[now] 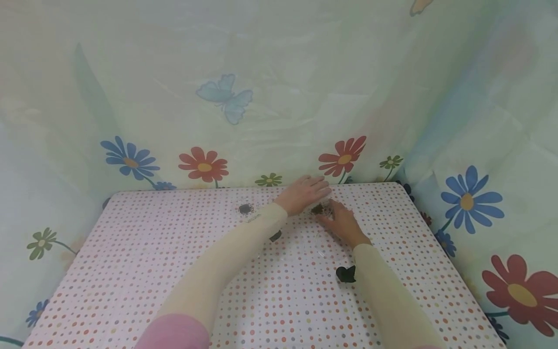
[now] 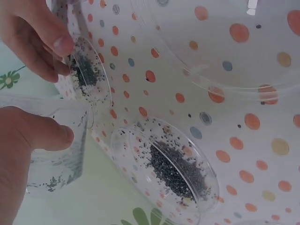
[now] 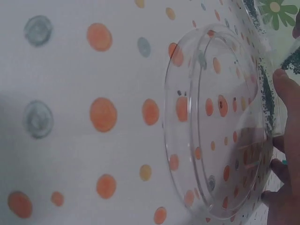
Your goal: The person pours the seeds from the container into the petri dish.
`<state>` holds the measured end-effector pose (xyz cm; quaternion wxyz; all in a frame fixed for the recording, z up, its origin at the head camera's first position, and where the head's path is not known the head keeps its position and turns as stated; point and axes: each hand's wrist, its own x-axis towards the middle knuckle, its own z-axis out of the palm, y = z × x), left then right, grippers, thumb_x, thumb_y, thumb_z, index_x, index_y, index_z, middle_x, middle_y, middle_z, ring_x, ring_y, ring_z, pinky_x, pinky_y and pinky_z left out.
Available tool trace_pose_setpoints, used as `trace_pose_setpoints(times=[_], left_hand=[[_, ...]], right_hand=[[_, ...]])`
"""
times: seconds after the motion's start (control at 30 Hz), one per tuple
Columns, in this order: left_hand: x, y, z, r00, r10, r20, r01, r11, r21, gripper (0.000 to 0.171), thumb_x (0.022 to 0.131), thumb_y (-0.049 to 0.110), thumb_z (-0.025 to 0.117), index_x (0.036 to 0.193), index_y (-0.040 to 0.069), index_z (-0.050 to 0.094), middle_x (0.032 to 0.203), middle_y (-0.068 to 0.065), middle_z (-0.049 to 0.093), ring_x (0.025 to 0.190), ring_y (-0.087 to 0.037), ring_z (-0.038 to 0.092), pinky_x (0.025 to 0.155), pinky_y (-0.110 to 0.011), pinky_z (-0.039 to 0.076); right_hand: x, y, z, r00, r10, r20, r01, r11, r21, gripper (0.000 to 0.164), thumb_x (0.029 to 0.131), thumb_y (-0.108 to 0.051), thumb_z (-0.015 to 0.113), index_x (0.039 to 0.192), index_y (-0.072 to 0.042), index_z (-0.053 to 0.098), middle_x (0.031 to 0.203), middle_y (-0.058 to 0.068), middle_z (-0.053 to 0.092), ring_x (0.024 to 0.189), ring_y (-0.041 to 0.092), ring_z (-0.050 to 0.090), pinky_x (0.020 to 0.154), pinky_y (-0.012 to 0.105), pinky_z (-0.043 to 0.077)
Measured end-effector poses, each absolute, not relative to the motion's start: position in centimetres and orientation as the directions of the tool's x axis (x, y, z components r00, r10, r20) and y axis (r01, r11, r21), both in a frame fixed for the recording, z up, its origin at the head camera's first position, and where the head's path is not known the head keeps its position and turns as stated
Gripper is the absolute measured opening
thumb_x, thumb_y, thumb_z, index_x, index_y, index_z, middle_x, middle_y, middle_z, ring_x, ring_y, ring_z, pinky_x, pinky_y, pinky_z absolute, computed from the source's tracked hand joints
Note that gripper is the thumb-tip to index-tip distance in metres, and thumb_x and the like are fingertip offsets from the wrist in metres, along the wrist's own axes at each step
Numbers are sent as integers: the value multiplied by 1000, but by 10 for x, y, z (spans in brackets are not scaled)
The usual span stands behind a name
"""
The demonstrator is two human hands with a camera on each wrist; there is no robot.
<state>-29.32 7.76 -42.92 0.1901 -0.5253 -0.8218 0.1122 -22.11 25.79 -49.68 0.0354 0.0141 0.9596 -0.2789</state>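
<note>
My left hand (image 1: 304, 195) is at the far side of the table, its thumb pressed to a clear container (image 2: 58, 161) with dark granules clinging inside. That container is tilted above a shallow clear dish (image 2: 101, 77) holding a small heap of dark granules (image 2: 85, 70). Around that dish's rim curl the thumb and fingers of my right hand (image 1: 344, 225). A second clear dish (image 2: 213, 185), with a larger pile of granules, stands to the left in the head view. Nearer me is a large round clear dish (image 3: 194, 126) with only a few specks on it.
A black flat piece (image 1: 346, 274) lies beside the right forearm, and a smaller dark piece (image 1: 275, 236) shows beside the left forearm. The dotted tabletop (image 1: 144, 271) runs back to a flowered curtain (image 1: 270, 145). Stray granules dot the cloth.
</note>
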Motion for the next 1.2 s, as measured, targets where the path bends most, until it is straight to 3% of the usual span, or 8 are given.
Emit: trace_pose_setpoints(times=[0.33, 0.67, 0.9, 1.2], left_hand=[[-294, 72, -426, -483, 846, 226, 827, 525, -199, 68, 86, 7, 67, 146, 18, 37, 152, -3, 41, 144, -21, 34, 120, -37, 28], [-292, 64, -427, -547, 808, 221, 819, 571, -58, 83, 78, 8, 74, 149, 15, 32, 153, -5, 37, 145, -20, 31, 121, -36, 25], [-293, 55, -425, -624, 755, 202, 775, 631, 38, 89, 81, 15, 74, 153, 16, 23, 157, -6, 31, 148, -21, 25, 122, -37, 23], [-286, 42, -420, -625, 747, 226, 775, 629, 61, 98, 77, 25, 79, 154, 14, 20, 156, -9, 32, 146, -22, 28, 120, -37, 27]], right_hand=[[-221, 259, -497, -1000, 10, -24, 21, 877, -479, 87, 91, -55, 56, 151, 0, 24, 153, 25, 32, 142, 43, 27, 117, 59, 22], [-211, 266, -493, -1000, 10, -24, 21, 843, -537, 85, 91, -55, 55, 153, -5, 23, 154, 21, 32, 143, 41, 26, 116, 59, 23], [-213, 268, -494, -1000, 10, -20, 18, 864, -503, 86, 91, -55, 55, 152, -4, 23, 154, 21, 32, 144, 40, 26, 117, 58, 23], [-209, 264, -488, -1000, 5, 6, 2, 873, -487, 85, 91, -53, 57, 152, -3, 25, 155, 23, 30, 143, 42, 26, 117, 59, 22]])
